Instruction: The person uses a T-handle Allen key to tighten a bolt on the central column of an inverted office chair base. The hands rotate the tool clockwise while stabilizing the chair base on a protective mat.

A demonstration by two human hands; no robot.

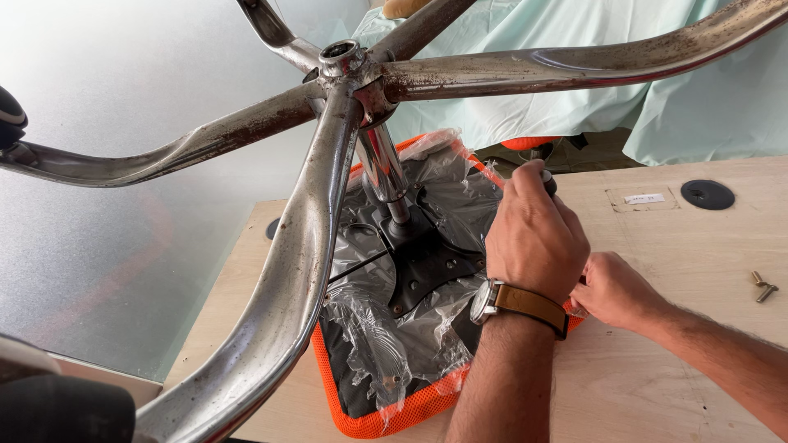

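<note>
- Where the head view looks down, an upturned office chair (394, 271) lies seat-down on the wooden tabletop (657, 369), near its left end, with its rusty chrome star base (345, 74) raised toward the camera.
- The left hand (533, 238), with a watch on a tan strap (521, 302), has its fingers curled tight round a dark tool handle (547, 182) held over the right side of the seat's underside; the tool's tip is hidden behind the hand.
- The right hand (616, 289) rests against the orange mesh seat edge (394, 414) on the right, its fingers tucked in against the rim; whether they pinch the mesh or only press on it I cannot tell.
- In my judgement the chair is heavy and top-loaded, stiff in the metal and soft in the cushion; the torn clear plastic wrap (386, 344) looks slippery, so the seat rim or the chrome column (384, 168) gives a firmer hold.
- Count: one chair, one black mounting plate (427, 271), five base arms showing, parts of two casters at the left edge.
- Also one brass-coloured bolt (763, 287) well apart at the right, one black grommet (707, 194) set in the tabletop, and pale green cloth (574, 98) behind.
</note>
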